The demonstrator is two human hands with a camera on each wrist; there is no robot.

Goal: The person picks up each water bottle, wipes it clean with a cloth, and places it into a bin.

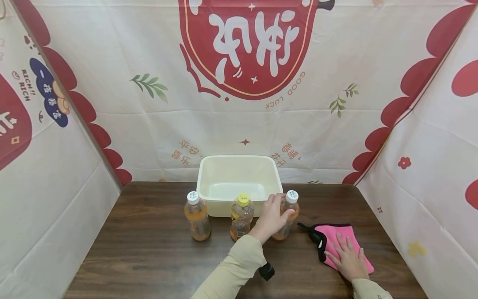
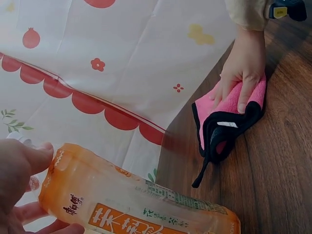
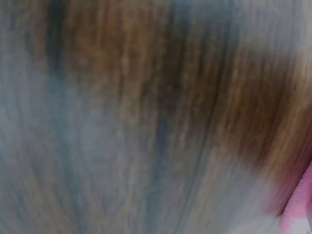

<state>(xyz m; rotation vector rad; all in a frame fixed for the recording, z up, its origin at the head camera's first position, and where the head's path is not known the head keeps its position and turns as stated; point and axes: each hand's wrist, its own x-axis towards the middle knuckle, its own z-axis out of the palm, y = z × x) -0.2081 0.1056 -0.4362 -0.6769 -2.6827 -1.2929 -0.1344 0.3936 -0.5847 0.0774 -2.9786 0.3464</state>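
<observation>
My left hand point(image 1: 274, 218) is at the upper part of a clear plastic drink bottle point(image 1: 285, 226) with a white cap. Its thumb lies across the front and its fingers curl round the far side. In the left wrist view the same bottle point(image 2: 126, 190) shows an orange label, with the left thumb point(image 2: 41, 156) at its shoulder. Over a pink fabric mitt or pouch point(image 1: 358, 236) with black edging and a black loop, my right hand point(image 1: 350, 259) rests palm down, fingers spread. The right wrist view is mostly blurred wood, with a pink edge point(image 3: 297, 204) at the lower right.
Behind the bottles, a cream plastic bin point(image 1: 239, 209) stands at the table's back. A yellow-capped bottle point(image 1: 242, 216) stands before it, and another white-capped bottle point(image 1: 198, 220) is to the left. Printed cloth walls point(image 1: 242, 124) enclose the brown wooden table point(image 1: 149, 249).
</observation>
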